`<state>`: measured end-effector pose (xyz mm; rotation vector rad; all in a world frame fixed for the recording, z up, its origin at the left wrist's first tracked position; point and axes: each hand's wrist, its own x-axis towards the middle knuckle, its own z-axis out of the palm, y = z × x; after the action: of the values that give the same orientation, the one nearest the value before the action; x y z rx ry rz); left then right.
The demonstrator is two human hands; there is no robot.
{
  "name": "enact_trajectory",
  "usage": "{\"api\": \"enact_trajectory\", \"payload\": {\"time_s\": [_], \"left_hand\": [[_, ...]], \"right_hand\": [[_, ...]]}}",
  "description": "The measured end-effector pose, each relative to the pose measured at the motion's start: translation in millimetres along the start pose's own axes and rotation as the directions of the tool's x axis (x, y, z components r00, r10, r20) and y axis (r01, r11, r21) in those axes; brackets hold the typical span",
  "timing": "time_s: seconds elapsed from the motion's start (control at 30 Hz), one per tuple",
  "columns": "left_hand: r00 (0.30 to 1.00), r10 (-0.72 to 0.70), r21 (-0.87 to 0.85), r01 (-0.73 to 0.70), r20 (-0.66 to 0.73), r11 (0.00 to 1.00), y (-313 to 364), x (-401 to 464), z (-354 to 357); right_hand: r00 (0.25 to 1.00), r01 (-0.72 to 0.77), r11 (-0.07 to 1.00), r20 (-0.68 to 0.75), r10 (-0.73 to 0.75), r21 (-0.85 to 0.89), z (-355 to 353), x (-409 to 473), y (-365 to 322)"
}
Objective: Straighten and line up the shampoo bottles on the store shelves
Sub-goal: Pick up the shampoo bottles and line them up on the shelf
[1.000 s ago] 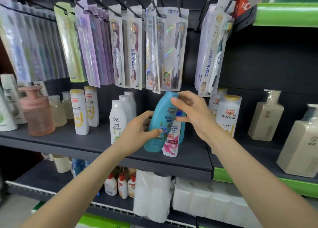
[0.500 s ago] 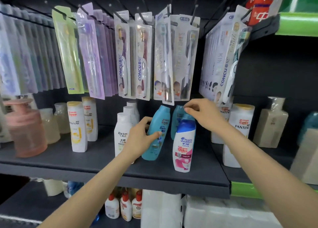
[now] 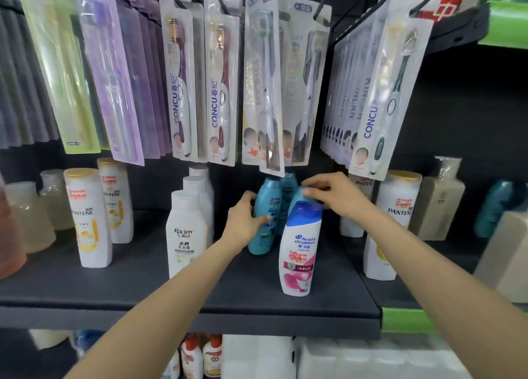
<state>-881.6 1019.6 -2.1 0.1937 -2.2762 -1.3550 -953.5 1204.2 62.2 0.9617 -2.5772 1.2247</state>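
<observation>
Dark store shelf (image 3: 143, 287) is now carrying the teal shampoo bottle (image 3: 264, 221) again, left hand (image 3: 243, 224) gripping its side, right hand (image 3: 334, 195) pinching the teal bottle behind (image 3: 300, 197), lining up nearly finished.

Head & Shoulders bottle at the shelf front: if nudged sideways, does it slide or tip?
The Head & Shoulders bottle probably tips: it stands tall on a narrow base. Glossy plastic looks stiff, likely slippery. It stands free near the shelf front edge, so a fall seems possible.
</observation>
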Motion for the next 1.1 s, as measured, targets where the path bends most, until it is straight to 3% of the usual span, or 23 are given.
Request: {"api": "enact_trajectory", "payload": {"time_s": [0.23, 0.47, 1.1], "left_hand": [[0.994, 0.012, -0.028, -0.009, 0.113, 1.0, -10, 17, 7], [0.989, 0.147, 0.095, -0.15, 0.032, 0.984, -4, 25, 1], [0.992, 0.11, -0.012, -0.11, 0.056, 0.994, -5, 35, 19]], "right_hand": [[0.995, -0.093, 0.977, 0.034, 0.088, 0.192, 0, -2, 5], [0.996, -0.08, 0.957, 0.051, 0.069, 0.28, 2, -4, 10], [0.997, -0.067, 0.931, 0.055, 0.051, 0.358, 10, 2, 18]]}}
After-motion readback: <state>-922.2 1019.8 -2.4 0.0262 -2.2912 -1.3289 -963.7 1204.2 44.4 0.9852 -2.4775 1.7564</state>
